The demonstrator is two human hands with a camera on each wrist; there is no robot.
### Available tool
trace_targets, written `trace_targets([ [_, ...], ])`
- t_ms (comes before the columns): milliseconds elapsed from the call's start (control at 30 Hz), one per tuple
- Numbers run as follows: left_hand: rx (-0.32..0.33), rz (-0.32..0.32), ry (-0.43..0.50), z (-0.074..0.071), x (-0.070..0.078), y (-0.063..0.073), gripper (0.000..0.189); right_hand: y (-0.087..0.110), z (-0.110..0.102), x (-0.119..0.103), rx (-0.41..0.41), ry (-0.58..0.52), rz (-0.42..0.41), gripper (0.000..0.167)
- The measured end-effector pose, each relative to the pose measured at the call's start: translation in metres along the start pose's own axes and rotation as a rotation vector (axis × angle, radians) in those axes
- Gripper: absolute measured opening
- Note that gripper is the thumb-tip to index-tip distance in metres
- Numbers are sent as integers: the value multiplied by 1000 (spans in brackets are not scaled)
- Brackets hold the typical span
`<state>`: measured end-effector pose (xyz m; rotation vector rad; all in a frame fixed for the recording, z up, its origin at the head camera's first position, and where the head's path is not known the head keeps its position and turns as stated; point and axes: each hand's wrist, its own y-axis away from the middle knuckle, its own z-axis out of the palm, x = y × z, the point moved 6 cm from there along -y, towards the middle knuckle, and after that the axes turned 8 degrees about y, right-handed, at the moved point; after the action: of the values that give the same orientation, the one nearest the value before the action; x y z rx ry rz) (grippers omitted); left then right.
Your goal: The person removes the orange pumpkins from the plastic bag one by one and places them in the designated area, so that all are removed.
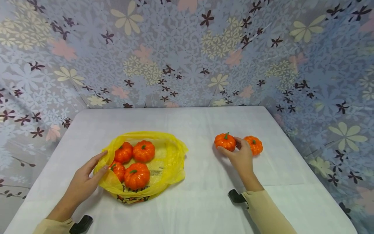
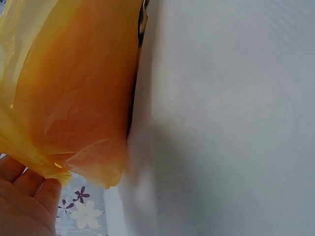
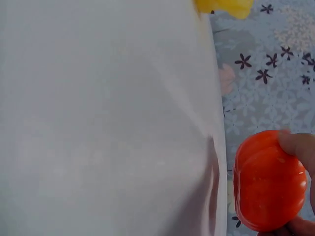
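A yellow plastic bag [image 1: 172, 162] lies spread open on the left half of the table, with several small orange toy pumpkins [image 1: 143, 151] inside. My left hand [image 1: 84, 178] grips the bag's left rim between thumb and fingers; in the left wrist view, fingers [image 2: 47, 194] meet the gathered edge of the plastic. On the right, my right hand [image 1: 242, 157] pinches an orange pumpkin [image 1: 224, 142] with a green stem. That same pumpkin [image 3: 269, 182] shows its ribbed side in the right wrist view. Another pumpkin [image 1: 255, 145] sits just behind the right hand, partly hidden by it.
A white cloth covers the table [image 1: 201, 195]. Behind and beside it hangs a floral curtain [image 1: 187, 58]. Black wrist straps [image 1: 237, 197] stick out at both sleeves. A corner of yellow plastic [image 3: 231, 6] enters the top of the right wrist view.
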<state>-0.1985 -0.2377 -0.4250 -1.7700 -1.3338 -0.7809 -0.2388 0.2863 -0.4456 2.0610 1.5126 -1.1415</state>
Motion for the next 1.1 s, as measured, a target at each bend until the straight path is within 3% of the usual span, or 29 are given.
trace_targets([
  [400,-1,-9,8,0,-1,1,54,4,-8,7,8,3,25,86],
  [933,9,-1,-12,1,0,2,54,3,-1,7,-53,192,42,94],
  [1100,9,0,-14,1,0,3,54,4,-3,3,-5,201,3,103],
])
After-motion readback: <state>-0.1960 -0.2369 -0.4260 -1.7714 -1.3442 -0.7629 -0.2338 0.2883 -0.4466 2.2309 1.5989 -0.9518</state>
